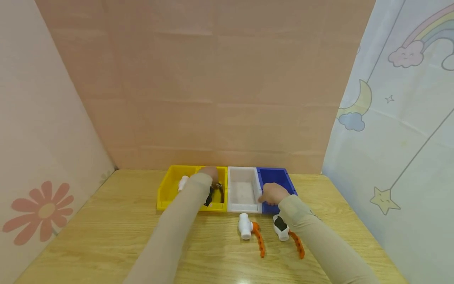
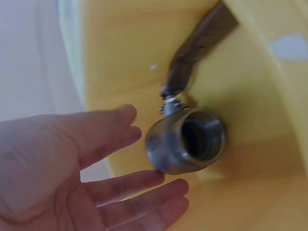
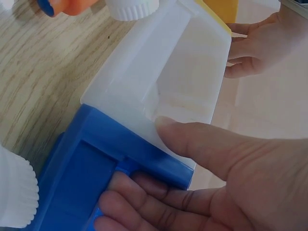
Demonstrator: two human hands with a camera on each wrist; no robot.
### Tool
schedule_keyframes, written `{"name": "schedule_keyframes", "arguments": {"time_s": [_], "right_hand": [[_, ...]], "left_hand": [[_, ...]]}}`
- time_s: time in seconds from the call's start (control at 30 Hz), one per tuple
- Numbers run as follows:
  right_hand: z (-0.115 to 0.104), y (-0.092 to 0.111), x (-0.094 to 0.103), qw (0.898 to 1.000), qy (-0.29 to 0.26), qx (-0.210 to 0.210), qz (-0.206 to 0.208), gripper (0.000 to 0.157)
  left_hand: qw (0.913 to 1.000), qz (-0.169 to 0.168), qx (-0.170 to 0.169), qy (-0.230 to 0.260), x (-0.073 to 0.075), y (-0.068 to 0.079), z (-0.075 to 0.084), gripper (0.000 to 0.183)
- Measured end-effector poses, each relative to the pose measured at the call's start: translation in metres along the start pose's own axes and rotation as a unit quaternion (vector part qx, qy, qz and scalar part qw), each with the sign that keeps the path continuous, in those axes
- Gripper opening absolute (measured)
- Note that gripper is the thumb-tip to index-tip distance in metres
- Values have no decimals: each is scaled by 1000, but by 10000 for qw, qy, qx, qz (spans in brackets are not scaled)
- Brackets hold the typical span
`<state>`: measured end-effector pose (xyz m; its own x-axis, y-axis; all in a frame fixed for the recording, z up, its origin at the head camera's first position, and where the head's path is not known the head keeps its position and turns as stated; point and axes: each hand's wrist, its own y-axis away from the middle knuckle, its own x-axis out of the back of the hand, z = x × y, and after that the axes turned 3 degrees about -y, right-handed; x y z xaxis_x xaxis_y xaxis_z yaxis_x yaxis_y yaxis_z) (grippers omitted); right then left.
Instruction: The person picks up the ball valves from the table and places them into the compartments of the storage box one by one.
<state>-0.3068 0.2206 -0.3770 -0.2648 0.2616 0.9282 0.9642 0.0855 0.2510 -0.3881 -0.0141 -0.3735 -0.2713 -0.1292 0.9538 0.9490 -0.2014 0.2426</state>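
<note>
My left hand (image 2: 101, 178) reaches into the right-hand yellow bin (image 1: 201, 208), fingers spread beside a metal ball valve (image 2: 178, 142) with a brown handle. The fingertips are very near the metal body; whether they touch it I cannot tell. My right hand (image 3: 207, 178) is at the blue bin (image 3: 72, 178). Its thumb lies over the white bin's side, and its fingers curl inside the blue bin, gripping the shared wall between them. The white bin (image 1: 242, 191) stands between the yellow and blue bins.
Two white plastic valves with orange handles lie on the wooden table before the bins: one plain valve (image 1: 244, 227) and one dark-patched valve (image 1: 281, 228). A white part (image 1: 183, 183) lies in the left yellow bin. A brown backdrop (image 1: 227, 98) stands behind.
</note>
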Motion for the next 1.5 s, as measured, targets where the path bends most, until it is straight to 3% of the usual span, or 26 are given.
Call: {"name": "schedule_keyframes", "arguments": {"time_s": [0.2,0.5,0.8,1.07,1.23,1.37,1.5], "right_hand": [[-2,4,2,10000,-7,43,-3,29],[-2,4,2,10000,-2,48,11,28],[-2,3,0,10000,-55,13,-9,28],[1,4,0,10000,-59,61,46,29],[1,4,0,9999,-33,107,59,30],[0,4,1,9999,4,144,88,30],[-2,4,2,9999,-29,100,73,31]], "left_hand": [[9996,-91,-226,-135,16,12,-2,24],[9977,-102,-432,507,42,26,-10,21],[9919,82,-761,1009,68,54,-33,28],[9924,239,-749,947,93,81,-53,34],[9931,220,-588,992,98,92,-71,34],[9913,157,-492,1207,94,97,-84,29],[9922,122,-533,1121,88,98,-91,24]]}}
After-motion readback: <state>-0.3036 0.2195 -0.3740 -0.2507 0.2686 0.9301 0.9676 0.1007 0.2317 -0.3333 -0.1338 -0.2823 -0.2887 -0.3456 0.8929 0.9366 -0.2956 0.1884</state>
